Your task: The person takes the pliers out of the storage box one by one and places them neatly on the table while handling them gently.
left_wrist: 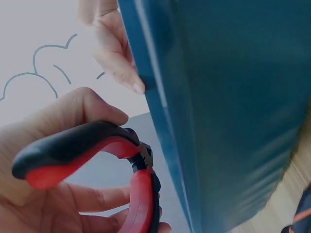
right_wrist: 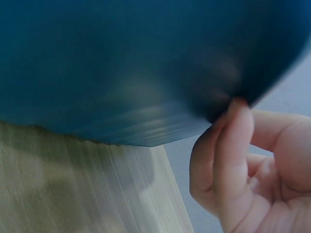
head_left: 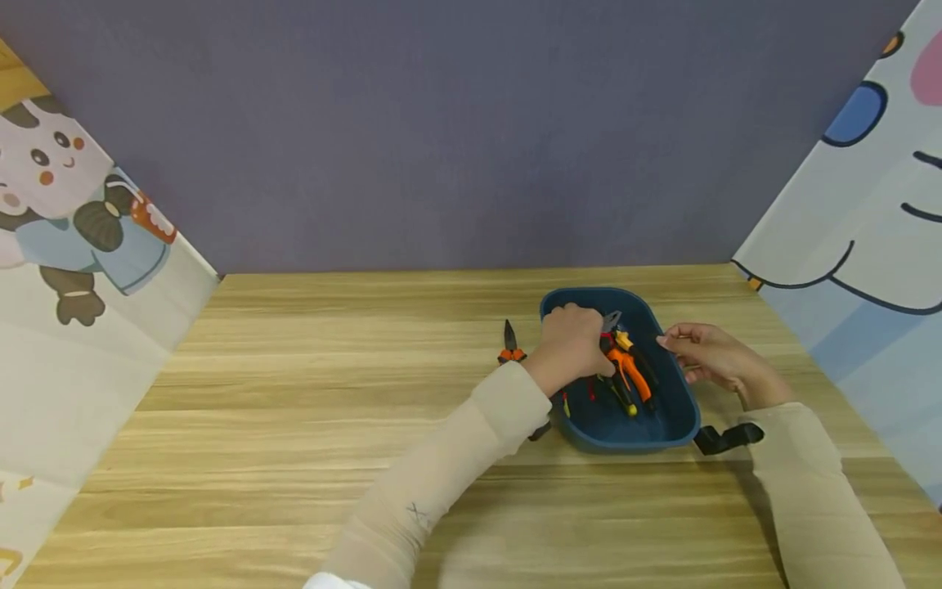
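Observation:
My left hand (head_left: 570,343) is over the left side of a dark blue plastic bin (head_left: 680,433). In the left wrist view it grips pliers (left_wrist: 73,150) with red and black handles, thumb along one handle and fingers by the other. The handles are spread apart; the jaw end is mostly hidden. At the bin's right rim my right hand (head_left: 710,356) pinches the edge, its fingertips against the outer wall in the right wrist view. Inside the bin lie orange-handled pliers (head_left: 631,376) and several other hand tools with yellow and red parts.
Left of the bin lies another tool with a dark pointed tip and orange parts (head_left: 509,353), partly covered by my left sleeve. A black strap piece (head_left: 724,439) extends from my right sleeve. A grey panel (head_left: 471,139) stands behind the wooden table (head_left: 294,393), with printed walls at both sides.

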`<state>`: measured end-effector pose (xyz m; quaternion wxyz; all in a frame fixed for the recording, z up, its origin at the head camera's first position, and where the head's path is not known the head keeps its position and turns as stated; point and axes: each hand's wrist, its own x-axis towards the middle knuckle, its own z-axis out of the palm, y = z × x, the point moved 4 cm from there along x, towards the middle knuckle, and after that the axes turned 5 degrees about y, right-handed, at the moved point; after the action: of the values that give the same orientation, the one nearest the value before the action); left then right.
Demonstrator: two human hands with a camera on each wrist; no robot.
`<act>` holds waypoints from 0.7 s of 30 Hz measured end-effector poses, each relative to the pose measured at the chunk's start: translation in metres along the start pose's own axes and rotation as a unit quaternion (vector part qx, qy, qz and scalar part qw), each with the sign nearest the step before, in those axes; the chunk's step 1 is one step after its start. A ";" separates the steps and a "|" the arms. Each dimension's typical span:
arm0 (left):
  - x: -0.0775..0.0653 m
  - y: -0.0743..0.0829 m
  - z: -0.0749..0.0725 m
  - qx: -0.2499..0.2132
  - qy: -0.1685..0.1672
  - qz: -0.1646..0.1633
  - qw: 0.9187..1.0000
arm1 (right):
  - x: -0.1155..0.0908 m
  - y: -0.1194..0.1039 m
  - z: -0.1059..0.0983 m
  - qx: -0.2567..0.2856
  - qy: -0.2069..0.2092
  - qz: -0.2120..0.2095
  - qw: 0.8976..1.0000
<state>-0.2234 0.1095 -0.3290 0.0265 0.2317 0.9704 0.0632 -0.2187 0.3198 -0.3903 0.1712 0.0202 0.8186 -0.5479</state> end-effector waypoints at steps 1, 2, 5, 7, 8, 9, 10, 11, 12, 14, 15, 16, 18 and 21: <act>-0.001 -0.002 -0.001 -0.001 0.001 0.000 1.000 | 0.000 0.000 0.000 0.001 0.000 0.001 1.000; -0.003 -0.004 -0.001 -0.005 0.000 -0.002 1.000 | 0.000 0.001 0.000 0.002 0.001 0.003 1.000; -0.006 -0.011 -0.004 -0.010 -0.003 -0.006 1.000 | 0.001 0.002 -0.001 0.002 0.003 0.004 1.000; -0.010 -0.017 -0.007 -0.026 0.000 -0.008 1.000 | 0.001 0.002 -0.001 0.000 0.003 0.003 1.000; -0.011 -0.020 -0.007 -0.032 0.001 -0.010 0.999 | 0.001 0.001 -0.001 -0.001 0.004 0.003 1.000; -0.013 -0.023 -0.009 -0.037 0.003 -0.010 0.999 | 0.000 0.001 0.000 -0.001 0.004 0.002 1.000; -0.014 -0.026 -0.009 -0.044 0.004 -0.011 0.999 | 0.000 0.001 0.000 -0.002 0.005 0.001 1.000; -0.016 -0.029 -0.010 -0.051 0.007 -0.012 0.999 | 0.000 0.000 0.000 -0.003 0.006 0.000 1.000; -0.017 -0.032 -0.010 -0.056 0.007 -0.013 0.998 | 0.000 0.000 0.000 -0.003 0.007 -0.001 1.000; -0.018 -0.038 -0.010 -0.060 0.005 -0.020 0.998 | -0.001 -0.001 0.001 -0.003 0.009 -0.002 1.000; -0.019 -0.041 -0.010 -0.063 0.002 -0.022 0.998 | -0.001 -0.001 0.001 -0.002 0.010 -0.002 1.000; -0.020 -0.044 -0.010 -0.066 0.000 -0.026 0.998 | -0.001 -0.001 0.001 -0.001 0.011 -0.002 1.000; -0.022 -0.050 -0.010 -0.066 -0.001 -0.032 0.997 | -0.001 0.000 0.001 0.002 0.011 -0.001 1.000; -0.024 -0.059 -0.009 -0.072 -0.005 -0.043 0.996 | -0.001 0.001 0.001 0.010 0.010 0.001 1.000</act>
<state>-0.2294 0.0453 -0.3275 0.0507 0.1872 0.9722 0.1311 -0.2177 0.3194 -0.3911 0.1633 0.0279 0.8150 -0.5553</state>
